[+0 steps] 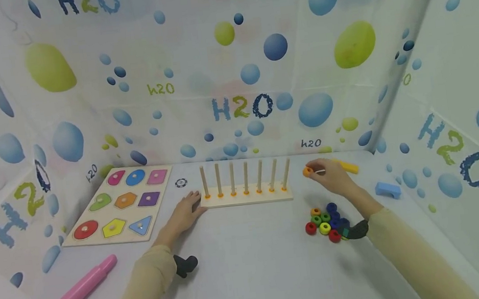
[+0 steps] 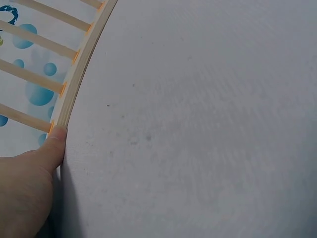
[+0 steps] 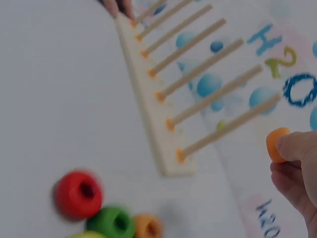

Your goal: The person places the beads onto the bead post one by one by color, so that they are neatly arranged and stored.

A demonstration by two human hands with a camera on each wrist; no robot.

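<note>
A wooden peg board [image 1: 247,198] with several upright pegs and bare orange-marked peg bases stands in the middle of the table. My left hand [image 1: 186,211] grips the board's left end, its thumb [image 2: 57,141] against the front edge and the fingers round the back corner. Off the board's right end, my right hand [image 1: 330,174] pinches an orange bead [image 3: 277,145] between thumb and fingers, close to the top of the rightmost peg [image 3: 233,124]. Below that hand lies a pile of round holed beads, with a red bead [image 3: 78,194], a green bead [image 3: 110,222] and blue ones.
A shape puzzle board [image 1: 112,203] lies at the left, and a pink pen-shaped tube [image 1: 70,297] is nearer me. A yellow block [image 1: 350,166] sits partly behind my right hand; a blue block [image 1: 388,190] is farther right. Patterned cloth walls enclose the table.
</note>
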